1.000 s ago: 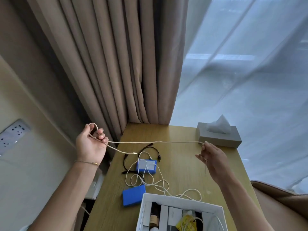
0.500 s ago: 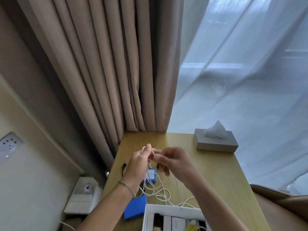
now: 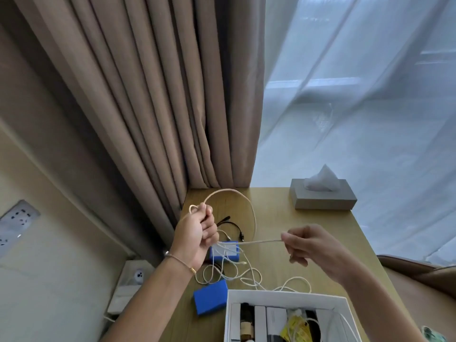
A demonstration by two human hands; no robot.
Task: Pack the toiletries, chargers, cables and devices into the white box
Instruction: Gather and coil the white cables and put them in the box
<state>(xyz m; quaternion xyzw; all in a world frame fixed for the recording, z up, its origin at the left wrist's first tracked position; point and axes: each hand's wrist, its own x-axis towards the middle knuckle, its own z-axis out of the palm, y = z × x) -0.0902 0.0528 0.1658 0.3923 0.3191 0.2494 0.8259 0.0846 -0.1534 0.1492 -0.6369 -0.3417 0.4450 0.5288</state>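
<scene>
My left hand [image 3: 197, 236] is closed around a coil of a beige cable [image 3: 248, 203], and one loop arcs up above the wooden table [image 3: 308, 230]. My right hand [image 3: 312, 245] pinches the same cable's free length, stretched level between both hands. Beneath them lie a tangle of white cables [image 3: 237, 270], a black cable [image 3: 232, 227], and two blue devices, one under the cables [image 3: 223, 251] and one by the box [image 3: 209, 296]. The white box [image 3: 283, 294] stands at the near edge, holding bottles, white packs and a yellow packet.
A grey tissue box [image 3: 323, 197] sits at the table's far right. Brown curtains [image 3: 160, 95] and a sheer curtain [image 3: 357, 107] hang behind. A wall socket panel [image 3: 16, 222] is at left, and a white device [image 3: 130, 285] lies on the floor.
The hands came together over the table, then parted again. My left hand now holds a gathered loop and my right has drawn out a fresh stretch of cable to the right.
</scene>
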